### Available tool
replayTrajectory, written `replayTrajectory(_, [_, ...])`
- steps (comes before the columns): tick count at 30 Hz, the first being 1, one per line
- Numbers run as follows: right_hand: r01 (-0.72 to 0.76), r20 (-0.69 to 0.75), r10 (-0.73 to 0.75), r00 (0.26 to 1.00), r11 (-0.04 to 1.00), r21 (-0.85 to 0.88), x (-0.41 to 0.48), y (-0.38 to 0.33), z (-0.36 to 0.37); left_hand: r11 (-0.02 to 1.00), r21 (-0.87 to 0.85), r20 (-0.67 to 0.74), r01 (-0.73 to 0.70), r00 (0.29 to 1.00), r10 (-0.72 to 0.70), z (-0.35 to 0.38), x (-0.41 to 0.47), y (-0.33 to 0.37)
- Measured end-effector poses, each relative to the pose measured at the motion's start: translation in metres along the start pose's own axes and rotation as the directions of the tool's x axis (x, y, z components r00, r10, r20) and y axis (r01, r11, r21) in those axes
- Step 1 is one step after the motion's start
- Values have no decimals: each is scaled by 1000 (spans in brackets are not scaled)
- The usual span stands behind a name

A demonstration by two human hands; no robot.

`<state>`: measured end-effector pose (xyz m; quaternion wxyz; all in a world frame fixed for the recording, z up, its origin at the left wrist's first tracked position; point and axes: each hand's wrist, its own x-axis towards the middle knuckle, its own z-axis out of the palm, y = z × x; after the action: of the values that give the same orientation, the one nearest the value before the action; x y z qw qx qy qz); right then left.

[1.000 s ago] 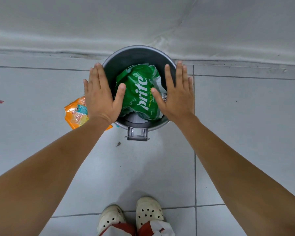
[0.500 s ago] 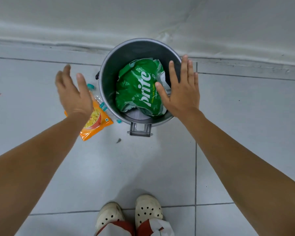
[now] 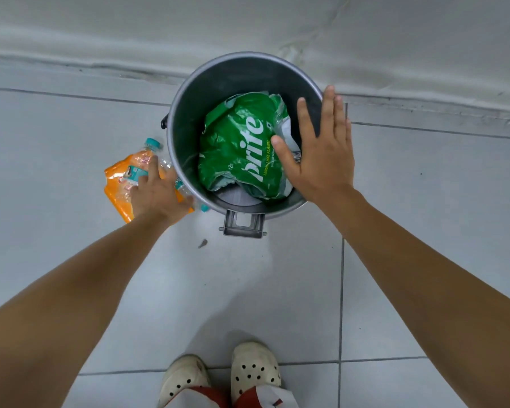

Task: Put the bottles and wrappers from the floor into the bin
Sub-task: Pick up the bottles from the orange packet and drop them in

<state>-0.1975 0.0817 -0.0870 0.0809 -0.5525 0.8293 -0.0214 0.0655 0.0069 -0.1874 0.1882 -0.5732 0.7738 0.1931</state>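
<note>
The left hand (image 3: 159,195) was down at floor level just left of the bin (image 3: 186,92), its fingers (image 3: 152,167) curled over a clear plastic bottle (image 3: 167,166) with a teal cap (image 3: 153,142); the fingers wrapped the bottle's middle, though whether they had closed tight on it or only rested on it could not be told. The cap end stuck out beyond the fingertips, toward the wall, and the bottle's body ran back under the palm, close against the bin's outer side. Beneath the fingers and the bottle lay an orange wrapper (image 3: 117,187), flat on the tiled floor (image 3: 71,260), spreading out to the left of the knuckles. A second small teal piece (image 3: 204,207) showed just right of the left wrist, beside the bin's base; what it belonged to was not clear. The right hand (image 3: 321,160) was spread flat and open over the right part of the bin's mouth, holding nothing, fingers straight and pointing toward the wall, the outer ones reaching past the far rim. Its thumb lay over a crumpled green wrapper (image 3: 239,148) with white lettering, which sat inside the bin and filled most of the space to the left of those fingers. A metal foot pedal (image 3: 243,223) jutted from the bin's near side, between the two wrists. A small dark speck (image 3: 202,243) lay on the floor just short of the pedal. Pale perforated shoes (image 3: 253,369) stood at the bottom of the view, well back from both hands.
</note>
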Motion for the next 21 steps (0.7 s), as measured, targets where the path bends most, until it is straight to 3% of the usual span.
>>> replayTrajectory(2, [2,-5,-2,1000,1000,4,0,0,0,995,-80,99,60,994,-52,8,9,8])
replayTrajectory(6, [9,-7,-9,1000,1000,4,1,0,1,994,-105,211,-27,976,49,25,16,14])
replayTrajectory(9, [4,-7,-4,1000,1000,-1,1,1,2,944,-325,136,61,991,-18,30,6,18])
replayTrajectory(12, [2,-7,-2,1000,1000,-14,2,1,2,849,-523,-51,76,991,-120,25,-4,19])
replayTrajectory(17, [0,0,0,1000,1000,-24,2,0,1,750,-656,-117,79,972,-205,0,-10,6])
replayTrajectory(19, [-5,10,6,1000,999,-32,2,0,1,614,-787,-163,50,944,-286,-11,-12,4])
replayTrajectory(21, [-7,22,8,1000,999,-34,2,-1,-1,324,-946,-142,5,892,-429,-32,-16,7])
